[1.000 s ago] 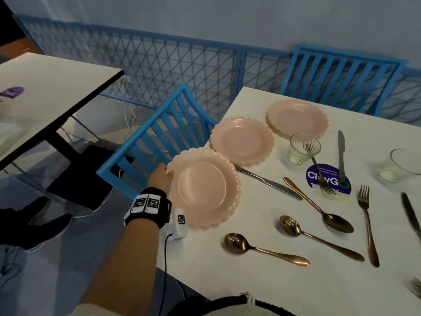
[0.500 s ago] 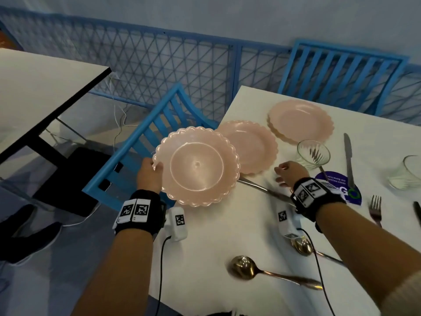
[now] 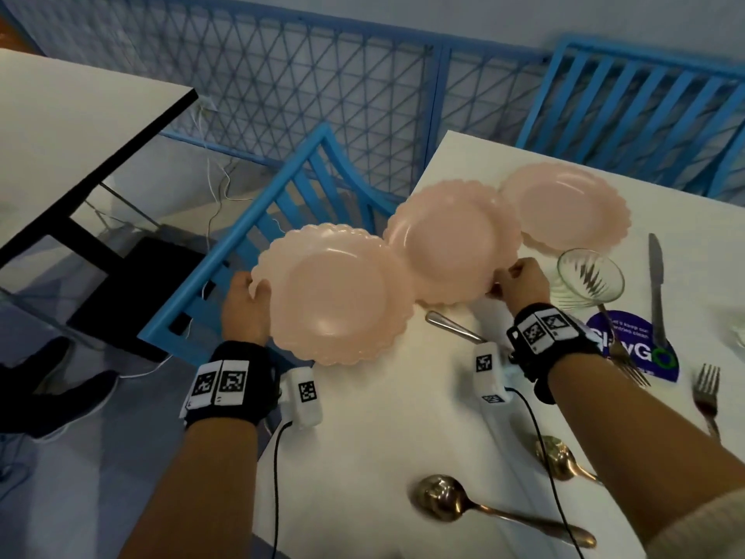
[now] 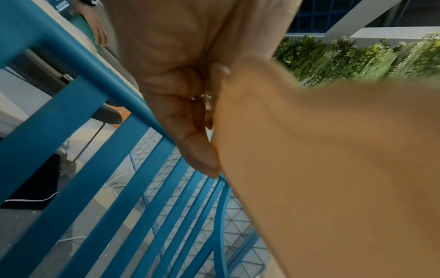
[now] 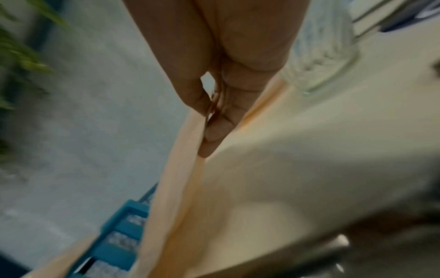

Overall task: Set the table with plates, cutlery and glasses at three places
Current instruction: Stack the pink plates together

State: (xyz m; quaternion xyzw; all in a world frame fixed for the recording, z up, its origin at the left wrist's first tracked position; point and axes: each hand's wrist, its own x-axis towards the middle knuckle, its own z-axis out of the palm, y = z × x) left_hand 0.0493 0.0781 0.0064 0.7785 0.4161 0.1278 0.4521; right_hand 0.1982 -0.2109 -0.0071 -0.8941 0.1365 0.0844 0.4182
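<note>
— Where were the plates?
— My left hand [image 3: 245, 301] gripped the near plate [image 3: 334, 294] above the table [image 3: 387, 429] edge; my right hand [image 3: 520, 282] pinched the middle plate [image 3: 451, 240]. The far plate [image 3: 564, 207] lay flat.

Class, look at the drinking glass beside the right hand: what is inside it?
Fork tines show through the glass; its handle runs out over the purple sticker. Any liquid cannot be judged.
</note>
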